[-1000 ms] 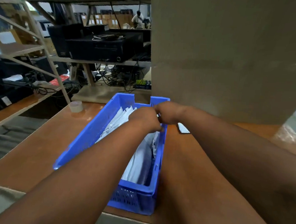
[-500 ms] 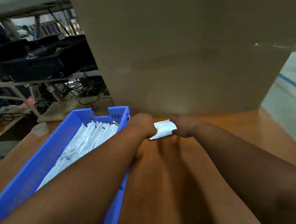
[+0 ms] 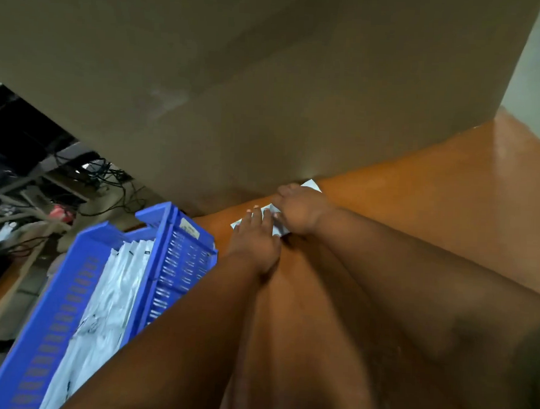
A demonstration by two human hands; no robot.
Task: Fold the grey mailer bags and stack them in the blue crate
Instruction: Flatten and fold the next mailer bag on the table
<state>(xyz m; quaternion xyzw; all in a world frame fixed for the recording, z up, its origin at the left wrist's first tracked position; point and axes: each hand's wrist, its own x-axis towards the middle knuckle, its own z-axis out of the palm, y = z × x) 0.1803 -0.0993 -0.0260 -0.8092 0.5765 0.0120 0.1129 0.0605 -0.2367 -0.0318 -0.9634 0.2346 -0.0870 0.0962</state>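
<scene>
A person folds a grey mailer bag [image 3: 279, 226] on the orange-brown table [image 3: 418, 206] at centre frame, just below the foot of a large cardboard box [image 3: 269, 79] filling the top of the picture. The left hand [image 3: 254, 238] lies flat on the bag, fingers straight and pressing it down. The right hand [image 3: 299, 209] covers the bag's upper right part; its fingers look bent over the material, though whether they pinch an edge cannot be told. Only slivers of the pale bag show around the hands. The step in hand appears to be the fold itself. Next, by this reading, the crease needs pressing flat and the bag carrying left to the blue crate [image 3: 178, 249] at lower left, where folded bags [image 3: 114, 290] already stand in a row.
</scene>
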